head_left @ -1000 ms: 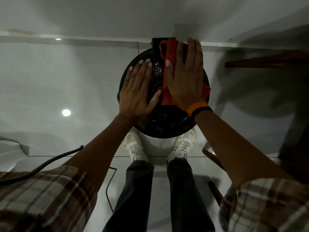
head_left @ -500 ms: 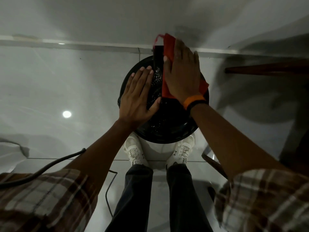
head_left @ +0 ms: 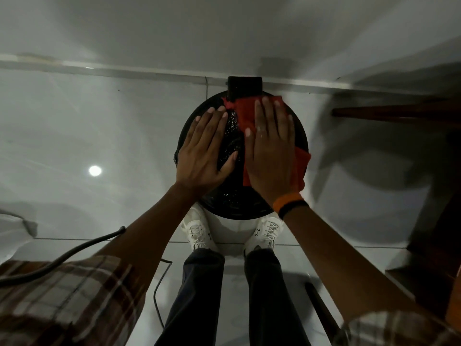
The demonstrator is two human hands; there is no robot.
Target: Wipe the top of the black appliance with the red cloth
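Appliance: we see a round black appliance (head_left: 239, 196) on the pale tiled floor (head_left: 99, 126), against the wall, with a black block (head_left: 244, 87) at its far edge; its glossy top is speckled with bright flecks.
Red cloth: the red cloth (head_left: 245, 113) lies on the right half of the top, one corner hanging past the right rim.
Right hand: our right hand (head_left: 270, 151) lies flat, fingers extended, palm pressing the cloth down; an orange and black band (head_left: 289, 204) circles the wrist.
Left hand: our left hand (head_left: 204, 151) rests flat and unclenched on the left half of the top, grasping nothing, just beside the cloth.
Below: white shoes (head_left: 199, 232) stand at the near rim; a black cable (head_left: 74, 253) crosses the floor at left.
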